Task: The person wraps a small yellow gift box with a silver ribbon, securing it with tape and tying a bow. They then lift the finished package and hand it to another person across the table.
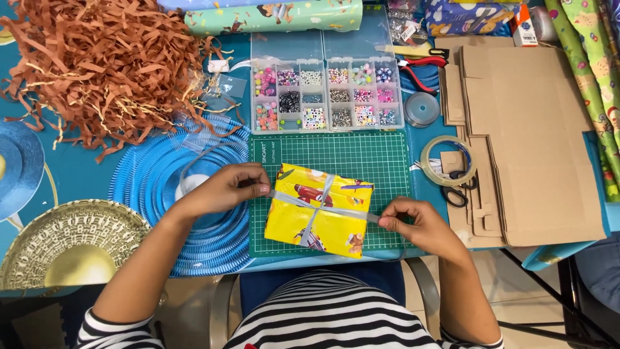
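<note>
Now | yellow wrapped box [321, 210] on green cutting mat [336, 158] | your left hand [223, 189] and right hand [413, 223] fingers pinch silver ribbon [323, 208] ends taut | paper likely slippery, ribbon limp: hold near the box edges.

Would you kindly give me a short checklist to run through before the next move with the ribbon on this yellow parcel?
1. Left hand grips one ribbon end at the parcel's left edge: ok.
2. Right hand pinches the other end at the right edge: ok.
3. Silver ribbon lies crosswise over the yellow wrapped parcel, its bands meeting near the middle: ok.
4. Parcel rests fully on the green cutting mat: ok.
5. Scissors lie near the right hand, on the cardboard: ok.
6. Ribbon flat, without twists underneath: cannot tell.
</note>
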